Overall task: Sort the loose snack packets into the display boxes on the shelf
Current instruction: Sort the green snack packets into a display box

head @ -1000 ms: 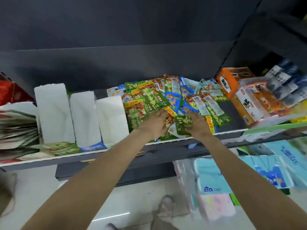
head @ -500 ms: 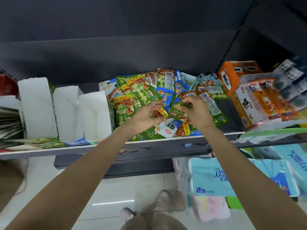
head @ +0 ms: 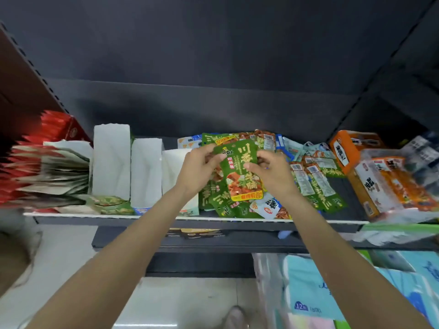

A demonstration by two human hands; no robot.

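- Slippage is my main worry: the glossy green foil snack packet [head: 238,173] is slick and flat, and I judge it could slide out of my grip and drop back onto the heap.
- My left hand [head: 198,168] pinches its upper left edge, fingers curled; my right hand [head: 270,173] grips its right side, thumb across the front. The packet is lifted above the heap, tilted toward me.
- Below it the heap of loose green and blue foil packets [head: 308,184] lies jumbled on the dark metal shelf [head: 237,223]; those near the front lip could be swept to the floor if my wrist brushes them.
- The three white cardboard display boxes [head: 111,162] stand upright to my left, thin-walled and light; I judge a hard push into one could tip or shove it.
- The nearest box sits just beside my left wrist, so a misplaced packet in the wrong box is possible too.
- Orange cartons wrapped in clear film [head: 389,184] sit to my right, blurred.
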